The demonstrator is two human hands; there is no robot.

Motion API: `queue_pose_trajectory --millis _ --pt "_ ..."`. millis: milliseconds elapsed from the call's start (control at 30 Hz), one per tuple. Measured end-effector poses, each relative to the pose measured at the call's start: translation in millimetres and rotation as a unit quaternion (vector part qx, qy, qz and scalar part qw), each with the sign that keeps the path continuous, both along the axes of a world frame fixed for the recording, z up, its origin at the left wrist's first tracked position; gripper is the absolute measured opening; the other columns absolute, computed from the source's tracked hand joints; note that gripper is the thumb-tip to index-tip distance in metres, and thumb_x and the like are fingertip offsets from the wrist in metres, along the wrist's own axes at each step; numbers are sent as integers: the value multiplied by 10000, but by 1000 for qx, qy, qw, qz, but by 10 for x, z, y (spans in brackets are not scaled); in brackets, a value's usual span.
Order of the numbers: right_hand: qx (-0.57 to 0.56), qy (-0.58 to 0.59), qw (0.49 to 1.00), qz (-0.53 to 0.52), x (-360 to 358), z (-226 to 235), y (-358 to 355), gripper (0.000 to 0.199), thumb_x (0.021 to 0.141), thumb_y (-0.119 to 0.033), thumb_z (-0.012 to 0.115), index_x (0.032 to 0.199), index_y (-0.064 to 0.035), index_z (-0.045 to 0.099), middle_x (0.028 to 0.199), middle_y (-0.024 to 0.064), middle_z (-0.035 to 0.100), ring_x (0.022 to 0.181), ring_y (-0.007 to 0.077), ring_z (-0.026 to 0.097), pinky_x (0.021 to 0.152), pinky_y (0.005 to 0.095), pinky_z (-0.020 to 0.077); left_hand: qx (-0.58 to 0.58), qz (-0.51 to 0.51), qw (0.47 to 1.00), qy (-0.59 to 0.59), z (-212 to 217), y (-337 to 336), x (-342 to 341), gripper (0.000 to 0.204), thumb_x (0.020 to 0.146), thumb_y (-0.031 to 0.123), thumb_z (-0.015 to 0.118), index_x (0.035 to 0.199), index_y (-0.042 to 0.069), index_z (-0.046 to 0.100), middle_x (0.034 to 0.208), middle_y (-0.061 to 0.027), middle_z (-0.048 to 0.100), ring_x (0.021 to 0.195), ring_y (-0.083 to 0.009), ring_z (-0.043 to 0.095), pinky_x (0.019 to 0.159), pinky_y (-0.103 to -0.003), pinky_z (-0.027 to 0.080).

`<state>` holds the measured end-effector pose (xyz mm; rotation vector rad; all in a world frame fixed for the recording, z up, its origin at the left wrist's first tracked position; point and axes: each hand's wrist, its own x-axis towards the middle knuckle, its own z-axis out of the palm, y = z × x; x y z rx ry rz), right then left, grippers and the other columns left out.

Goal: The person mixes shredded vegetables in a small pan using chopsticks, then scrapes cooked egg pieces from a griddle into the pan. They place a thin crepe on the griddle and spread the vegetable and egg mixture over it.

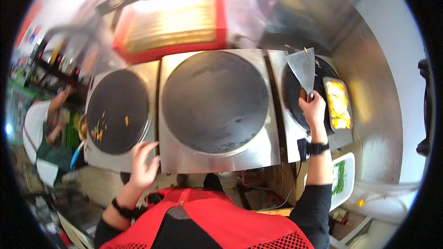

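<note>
My right hand (314, 109) grips the handle of a wide metal scraper (302, 68). The broad blade points away from me, over the round black griddle (291, 99) on the right. Bare and open, my left hand (144, 168) has its fingers apart at the front edge between the left and middle cookers. In the middle lies a large dark round griddle plate (214, 101) with dull smears on it. The left griddle plate (117, 110) carries several orange and green food scraps (97, 133) near its front left.
A narrow tray holds yellow-and-white food (338, 103) beside the right griddle. Below it sits a white tub (352, 168) with chopped greens (339, 179). A red-framed lit box (221, 23) stands behind the cookers. Another person (37, 124) is at the far left; a metal wall (378, 83) borders the right.
</note>
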<state>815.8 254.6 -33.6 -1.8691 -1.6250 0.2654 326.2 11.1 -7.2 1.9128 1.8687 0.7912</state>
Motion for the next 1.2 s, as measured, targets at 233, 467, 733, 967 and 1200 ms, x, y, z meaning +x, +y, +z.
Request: queue_pose_trajectory --millis 233,467,733,967,1200 --pt "-156 212 936 234 -2237 58 -927 209 758 -125 780 872 2 660 687 46 635 609 76 544 579 250 474 -200 39 812 -547 -362 812 958 679 980 444 522 1468 8 342 1449 -136 441 1249 -228 487 1059 -410 398" --pt "-189 159 875 416 -3746 161 -1473 241 733 -69 750 923 20 630 854 134 627 693 226 624 659 318 503 -74 196 635 -743 -305 347 -65 173 1020 151 412 1108 44 516 885 -82 623 667 -146 607 510 -277 482" --pt "-219 168 837 473 -5021 128 -1778 272 727 -73 795 918 5 618 845 87 616 682 175 562 618 291 467 -25 167 677 -716 -660 -19 -1327 275 1015 228 515 1244 80 482 901 -19 607 803 -103 572 690 -266 481" --pt "-182 38 904 384 -4971 45 -1683 186 876 -79 683 993 28 586 703 90 581 596 119 520 550 287 433 -315 158 726 -591 -240 -1444 -3451 255 1018 213 464 1234 85 418 700 -5 490 528 -83 476 439 -232 361" --pt "-100 -173 746 635 -5767 461 -1778 317 784 -145 742 1072 -61 639 749 72 595 595 254 606 525 362 478 -474 123 634 -598 -409 -2288 -4312 244 947 135 552 1173 60 500 797 -23 583 521 -88 534 426 -237 389"
